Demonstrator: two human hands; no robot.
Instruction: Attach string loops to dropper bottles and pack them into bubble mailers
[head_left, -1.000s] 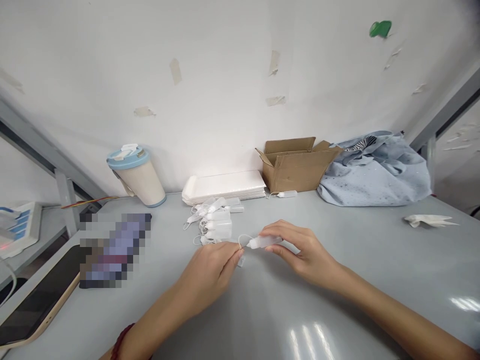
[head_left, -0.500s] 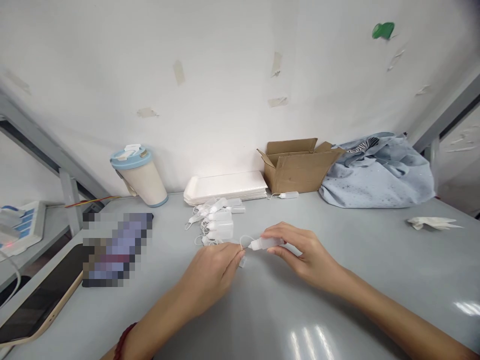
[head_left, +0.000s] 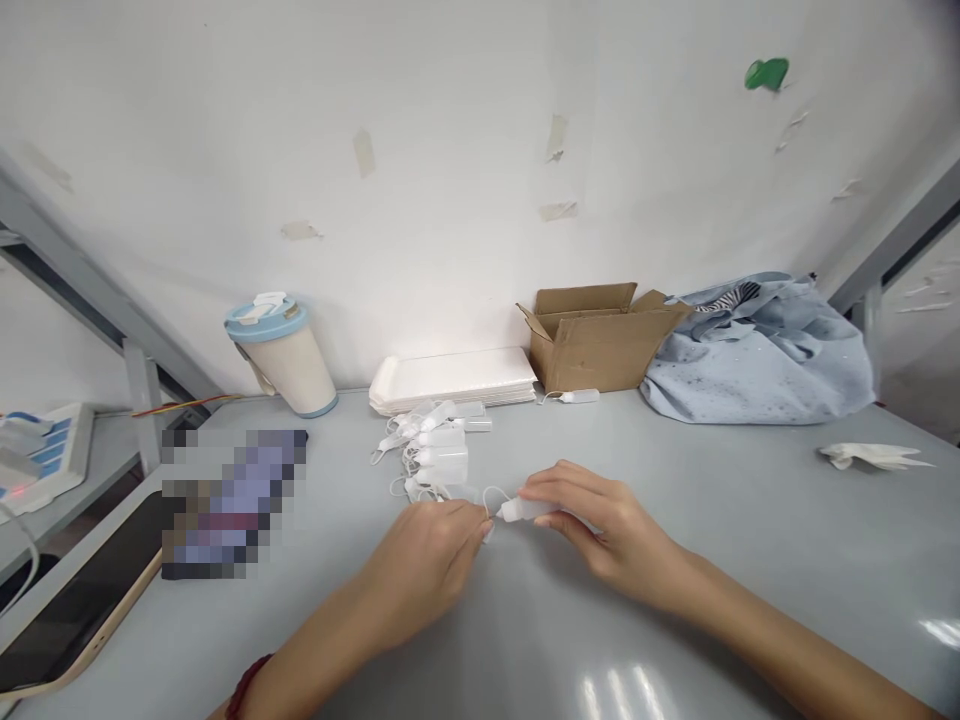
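My right hand [head_left: 592,515] pinches a small translucent dropper bottle [head_left: 521,510], lying sideways with its narrow tip toward the left. Close against that tip, my left hand [head_left: 439,545] has thumb and forefinger pressed together; what they pinch is too small to make out. A thin white loop of cord [head_left: 491,492] arches between the bottle and my left fingertips. Just below those fingertips shows the end of a clear piece, mostly hidden by the hand. Beyond my left hand lies a pile of similar small bottles [head_left: 442,455] with white cord loops.
Behind the pile lies a stack of white padded envelopes [head_left: 457,380]. An open cardboard box [head_left: 607,345], one loose bottle [head_left: 581,397] and a blue cloth bag [head_left: 765,360] stand farther right. At left are a tumbler [head_left: 285,355] and a phone [head_left: 90,590]. A crumpled tissue [head_left: 874,457] lies right.
Both hands have come slightly nearer to me with the bottle, its tip still at my left fingertips. The whole view has shifted a little.
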